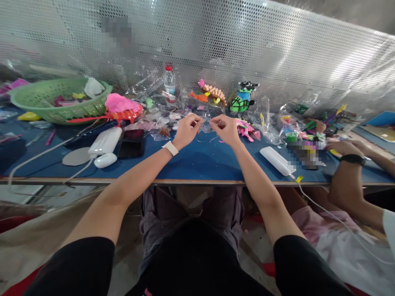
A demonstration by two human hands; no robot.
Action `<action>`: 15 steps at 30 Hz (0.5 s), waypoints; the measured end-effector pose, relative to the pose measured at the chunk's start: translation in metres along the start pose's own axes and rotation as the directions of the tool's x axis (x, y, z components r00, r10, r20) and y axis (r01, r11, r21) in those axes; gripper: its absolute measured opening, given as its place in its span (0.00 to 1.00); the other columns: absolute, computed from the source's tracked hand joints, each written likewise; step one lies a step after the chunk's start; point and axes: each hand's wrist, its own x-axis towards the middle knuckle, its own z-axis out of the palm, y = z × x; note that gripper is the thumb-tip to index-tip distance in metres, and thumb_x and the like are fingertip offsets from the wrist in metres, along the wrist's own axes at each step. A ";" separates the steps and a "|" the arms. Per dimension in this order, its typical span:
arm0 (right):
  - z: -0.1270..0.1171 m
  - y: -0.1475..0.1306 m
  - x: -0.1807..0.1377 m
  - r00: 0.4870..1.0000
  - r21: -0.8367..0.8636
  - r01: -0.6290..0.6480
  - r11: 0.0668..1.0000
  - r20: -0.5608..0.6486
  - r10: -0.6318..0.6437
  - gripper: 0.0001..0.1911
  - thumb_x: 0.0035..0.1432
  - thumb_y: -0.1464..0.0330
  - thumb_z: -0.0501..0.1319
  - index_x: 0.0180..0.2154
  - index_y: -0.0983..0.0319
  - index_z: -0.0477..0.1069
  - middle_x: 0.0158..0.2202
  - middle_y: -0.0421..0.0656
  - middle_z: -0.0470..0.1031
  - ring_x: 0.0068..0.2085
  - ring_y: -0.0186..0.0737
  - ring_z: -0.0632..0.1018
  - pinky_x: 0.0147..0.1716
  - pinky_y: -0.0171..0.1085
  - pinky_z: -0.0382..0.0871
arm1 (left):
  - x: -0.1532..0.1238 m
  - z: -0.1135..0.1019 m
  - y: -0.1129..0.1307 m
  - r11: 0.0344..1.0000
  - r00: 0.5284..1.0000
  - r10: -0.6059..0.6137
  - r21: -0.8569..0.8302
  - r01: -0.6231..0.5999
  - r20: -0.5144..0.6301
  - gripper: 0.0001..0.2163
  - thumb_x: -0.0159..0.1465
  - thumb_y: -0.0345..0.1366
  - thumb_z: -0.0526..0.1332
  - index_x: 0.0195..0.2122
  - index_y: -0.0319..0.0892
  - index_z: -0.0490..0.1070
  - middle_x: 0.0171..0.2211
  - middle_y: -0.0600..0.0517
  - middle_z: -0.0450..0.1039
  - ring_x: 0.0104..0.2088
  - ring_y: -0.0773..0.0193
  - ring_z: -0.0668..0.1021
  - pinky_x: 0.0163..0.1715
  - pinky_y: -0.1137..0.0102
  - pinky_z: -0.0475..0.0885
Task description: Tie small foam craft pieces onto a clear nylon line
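- Pinching with both hands at the centre of the frame, the person holds a small clear film piece (207, 123) just above the blue worktop (200, 162); it is too small and glassy to tell whether it is a bag, a wrapper or only a scrap.
- The left hand (187, 130), with a pale wristband (170, 148) below it, is closed, thumb and fingertips nipped on the film's left edge.
- The right hand (227, 128) is closed the same way on the right edge, so the film spans the narrow gap between the two hands.
- The film looks almost weightless, limp and slick. It would likely crumple or slide out of a loose grip, so a fingertip pinch at the edges or corners suits it better than a full grasp, and a hard pull could tear it.
- Behind the hands lie more crumpled clear bags and bright foam figures: an orange figure (211, 93) and a green figure (242, 102).
- A water bottle (169, 84) stands upper centre against the perforated screen (277, 49).
- At the left are a green basket (37, 100), a pink foam toy (121, 105), a black phone (131, 144) and a white power bank (105, 140) with its cable.
- At the right edge a co-worker's hand (343, 147) rests on the worktop, well apart from the film.
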 end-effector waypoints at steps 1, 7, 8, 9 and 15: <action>0.000 0.000 0.000 0.999 0.044 -0.031 0.999 0.016 0.031 0.12 0.66 0.54 0.72 0.37 0.55 0.78 0.35 0.42 0.79 0.26 0.35 0.70 0.27 0.39 0.64 | 0.000 0.000 -0.001 1.000 1.000 -0.001 -0.003 0.001 -0.003 0.10 0.77 0.40 0.64 0.37 0.45 0.77 0.30 0.53 0.81 0.23 0.68 0.78 0.30 0.71 0.76; 0.003 -0.005 0.000 0.986 0.191 -0.153 0.969 0.093 0.138 0.20 0.60 0.47 0.76 0.35 0.55 0.79 0.34 0.40 0.77 0.23 0.31 0.67 0.21 0.37 0.58 | -0.001 0.001 0.001 0.999 0.999 -0.009 -0.044 0.011 0.054 0.11 0.78 0.44 0.64 0.40 0.45 0.78 0.28 0.52 0.81 0.27 0.65 0.81 0.33 0.69 0.79; 0.003 -0.006 0.000 0.987 0.208 -0.149 0.967 0.091 0.132 0.21 0.59 0.46 0.77 0.34 0.55 0.79 0.34 0.40 0.77 0.23 0.31 0.67 0.21 0.36 0.58 | -0.001 0.002 0.001 0.998 0.998 -0.011 -0.056 0.015 0.061 0.12 0.78 0.45 0.64 0.40 0.45 0.77 0.28 0.52 0.81 0.27 0.65 0.81 0.33 0.69 0.79; 0.003 -0.007 0.001 0.989 0.223 -0.139 0.965 0.088 0.122 0.22 0.58 0.46 0.77 0.33 0.56 0.79 0.33 0.40 0.77 0.24 0.31 0.68 0.21 0.36 0.58 | -0.001 0.002 0.001 0.997 0.997 -0.016 -0.068 0.020 0.070 0.12 0.78 0.46 0.64 0.40 0.45 0.77 0.27 0.52 0.80 0.27 0.65 0.81 0.32 0.69 0.79; 0.002 -0.009 0.004 0.987 0.238 -0.150 0.960 0.097 0.130 0.22 0.56 0.47 0.79 0.31 0.57 0.79 0.30 0.40 0.74 0.32 0.36 0.72 0.26 0.35 0.63 | -0.002 0.002 0.000 0.998 0.998 -0.025 -0.062 0.029 0.066 0.13 0.78 0.47 0.64 0.39 0.45 0.77 0.24 0.53 0.78 0.24 0.65 0.80 0.30 0.69 0.78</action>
